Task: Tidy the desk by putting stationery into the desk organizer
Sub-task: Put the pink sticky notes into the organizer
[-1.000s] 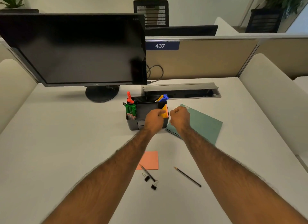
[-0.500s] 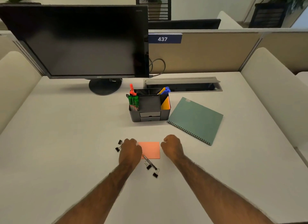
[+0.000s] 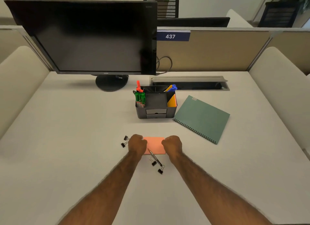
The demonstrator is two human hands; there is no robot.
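The black desk organizer point(image 3: 156, 113) stands mid-desk with green markers point(image 3: 140, 99), an orange marker point(image 3: 138, 86), blue and yellow pens point(image 3: 172, 87) and orange-yellow notes point(image 3: 172, 101) in it. An orange sticky note pad point(image 3: 154, 144) lies flat nearer to me. My left hand point(image 3: 137, 143) is curled on its left edge and my right hand point(image 3: 172, 144) on its right edge. A black pen point(image 3: 155, 158) lies across the pad's near edge. Binder clips lie left of my left hand point(image 3: 125, 141) and below the pad point(image 3: 153, 162).
A green spiral notebook point(image 3: 203, 118) lies right of the organizer. The monitor point(image 3: 94, 37) on its round stand fills the back left. An open cable tray point(image 3: 189, 84) runs along the back. Padded dividers border both sides of the desk.
Both hands came back from the organizer toward me and closed in on the two sides of the orange pad. The orange-yellow notes stayed in the organizer's right compartment.
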